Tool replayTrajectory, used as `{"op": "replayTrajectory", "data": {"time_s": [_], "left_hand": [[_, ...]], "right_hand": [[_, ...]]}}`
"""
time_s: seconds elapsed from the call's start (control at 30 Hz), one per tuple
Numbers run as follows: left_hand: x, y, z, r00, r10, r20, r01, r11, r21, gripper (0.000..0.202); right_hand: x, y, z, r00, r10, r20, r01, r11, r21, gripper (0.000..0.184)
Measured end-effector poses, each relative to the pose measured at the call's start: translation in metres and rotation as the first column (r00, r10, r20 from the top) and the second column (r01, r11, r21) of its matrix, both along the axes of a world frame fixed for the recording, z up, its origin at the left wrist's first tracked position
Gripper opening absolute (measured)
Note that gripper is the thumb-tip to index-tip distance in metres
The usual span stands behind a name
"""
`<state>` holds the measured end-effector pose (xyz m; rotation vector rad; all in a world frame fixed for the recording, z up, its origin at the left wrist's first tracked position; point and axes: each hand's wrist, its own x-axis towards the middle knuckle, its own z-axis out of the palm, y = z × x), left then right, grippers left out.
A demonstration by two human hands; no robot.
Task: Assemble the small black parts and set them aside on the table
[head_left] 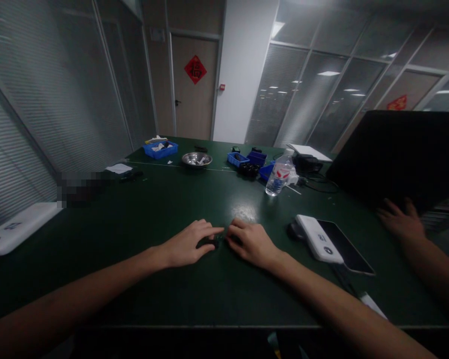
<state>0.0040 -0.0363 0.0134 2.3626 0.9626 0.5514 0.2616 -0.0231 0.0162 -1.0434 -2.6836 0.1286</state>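
Note:
Both my hands rest on the dark green table near its front edge, fingertips meeting. My left hand has its fingers curled over a small black part that lies on the table between the hands. My right hand is curled too, its fingertips touching the same small black part from the right. The part is mostly hidden and too dark to name.
A white power bank lies on a dark phone right of my hands. Another person's hand rests at the right by a black panel. Farther back stand a water bottle, blue bins, a metal bowl.

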Motion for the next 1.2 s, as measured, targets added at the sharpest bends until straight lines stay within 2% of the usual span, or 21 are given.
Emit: {"op": "replayTrajectory", "data": {"time_s": [0.07, 0.17, 0.27, 0.37, 0.47, 0.6, 0.7, 0.8, 0.93, 1.0, 1.1, 1.2], "left_hand": [[-0.001, -0.001, 0.0, 0.998, 0.048, 0.033, -0.047, 0.998, -0.039, 0.05], [0.001, -0.004, 0.0, 0.995, 0.07, 0.074, -0.063, 0.994, -0.093, 0.03], [0.011, -0.008, -0.001, 0.989, 0.096, 0.116, -0.092, 0.995, -0.04, 0.016], [0.023, -0.01, -0.005, 0.984, 0.131, 0.119, -0.138, 0.989, 0.053, 0.015], [0.028, -0.01, -0.008, 0.99, 0.127, 0.06, -0.131, 0.988, 0.076, 0.019], [0.011, -0.005, -0.006, 0.993, 0.117, -0.006, -0.116, 0.991, 0.062, 0.021], [-0.023, 0.011, -0.005, 0.987, 0.158, -0.031, -0.157, 0.987, 0.029, 0.027], [-0.074, 0.039, -0.007, 0.963, 0.261, -0.066, -0.26, 0.965, 0.024, 0.036], [-0.15, 0.079, -0.009, 0.88, 0.466, -0.096, -0.461, 0.885, 0.067, 0.043], [-0.185, 0.094, -0.008, 0.825, 0.548, -0.137, -0.549, 0.835, 0.031, 0.044], [-0.231, 0.106, -0.003, 0.761, 0.615, -0.206, -0.627, 0.779, 0.011, 0.044], [-0.264, 0.104, 0.0, 0.71, 0.666, -0.227, -0.678, 0.734, 0.034, 0.047]], "right_hand": [[0.002, 0.001, -0.001, 0.998, -0.052, 0.023, 0.051, 0.999, 0.013, 0.013], [0.004, 0.005, -0.003, 0.988, -0.151, 0.019, 0.15, 0.989, 0.006, 0.012], [0.005, 0.009, -0.005, 0.976, -0.217, -0.019, 0.217, 0.976, -0.023, 0.011], [0.004, 0.01, -0.006, 0.969, -0.244, -0.045, 0.242, 0.969, -0.052, 0.012], [0.004, 0.01, -0.006, 0.967, -0.249, -0.059, 0.246, 0.967, -0.066, 0.013], [0.006, 0.009, -0.005, 0.966, -0.244, -0.086, 0.237, 0.968, -0.082, 0.013], [0.007, 0.009, -0.003, 0.969, -0.231, -0.09, 0.222, 0.97, -0.1, 0.013], [0.007, 0.01, -0.002, 0.97, -0.228, -0.088, 0.219, 0.97, -0.103, 0.013], [0.007, 0.011, -0.005, 0.967, -0.235, -0.099, 0.226, 0.97, -0.092, 0.012], [0.007, 0.011, -0.006, 0.967, -0.235, -0.102, 0.226, 0.969, -0.095, 0.012], [0.008, 0.011, -0.007, 0.966, -0.234, -0.106, 0.224, 0.97, -0.099, 0.012], [0.008, 0.012, -0.007, 0.968, -0.227, -0.106, 0.217, 0.971, -0.098, 0.012]]}}
